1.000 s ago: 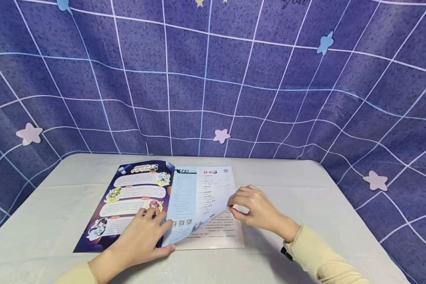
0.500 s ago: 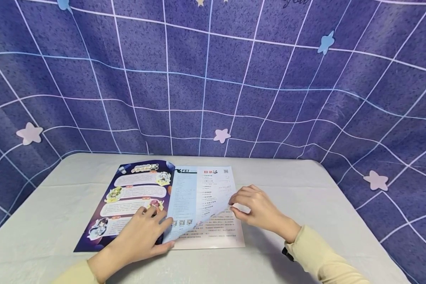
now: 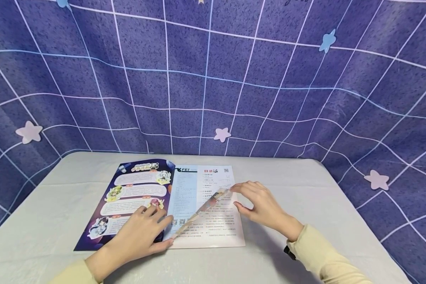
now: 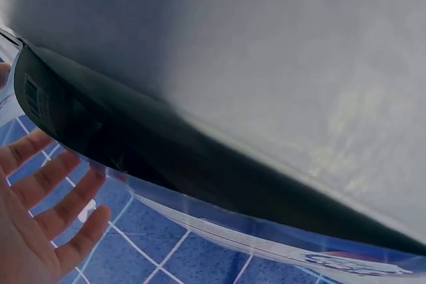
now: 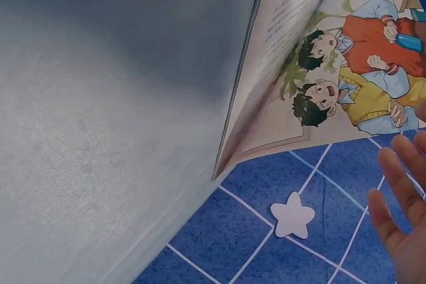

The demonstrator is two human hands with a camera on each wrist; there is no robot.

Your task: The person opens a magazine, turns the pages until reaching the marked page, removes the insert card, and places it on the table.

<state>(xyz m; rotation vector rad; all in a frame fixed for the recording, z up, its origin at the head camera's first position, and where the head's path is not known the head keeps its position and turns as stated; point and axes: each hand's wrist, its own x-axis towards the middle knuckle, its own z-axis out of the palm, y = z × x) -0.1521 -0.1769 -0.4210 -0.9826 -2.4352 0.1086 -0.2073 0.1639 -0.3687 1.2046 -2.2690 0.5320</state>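
A magazine (image 3: 104,211) lies spread on the table, its dark left page printed with cartoon figures. My left hand (image 3: 136,234) rests on that page beside the spine, fingers spread and thumb at the bottom edge. The contents page (image 3: 186,185) on the right side is bent up from its lower right corner, baring a text page (image 3: 221,227) below. My right hand (image 3: 260,203) touches the lifted edge with its fingertips, the thumb apart from the sheet. In the right wrist view, an illustration of figures in vests (image 5: 373,64) shows above the extended fingers (image 5: 403,171).
A pale cloth covers the table (image 3: 291,173). Behind it hangs a blue-purple curtain (image 3: 184,90) with a grid and star pattern. A black band (image 3: 290,252) shows under the right sleeve (image 3: 316,252).
The contents page has curled further up and leftward, uncovering more of the text page. My right hand's fingers have lifted slightly and its thumb has spread away. My left hand stays nearly still.
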